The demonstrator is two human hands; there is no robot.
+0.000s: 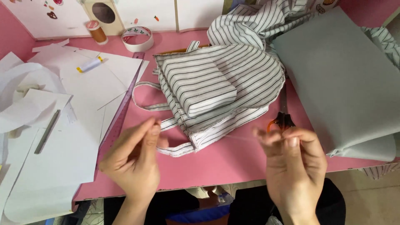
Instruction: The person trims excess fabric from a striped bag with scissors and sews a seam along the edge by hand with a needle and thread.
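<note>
Head view: left hand (pixel 135 160) and right hand (pixel 293 160) each pinch, fingertips closed, one end of a thin pale thread (pixel 241 138) stretched taut between them, above the pink tabletop (pixel 233 162). Just beyond the thread lies a small striped fabric backpack (pixel 216 91), flap closed; contents not visible. Orange-handled scissors (pixel 282 118) rest beside the right hand. Grey fabric (pixel 341 79) lies right; white paper sheets (pixel 66 137) and a ruler (pixel 123 108) lie left.

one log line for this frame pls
left hand: pinching thread | right hand: pinching thread, taut | striped bag: on pink table | scissors: beside right hand
</note>
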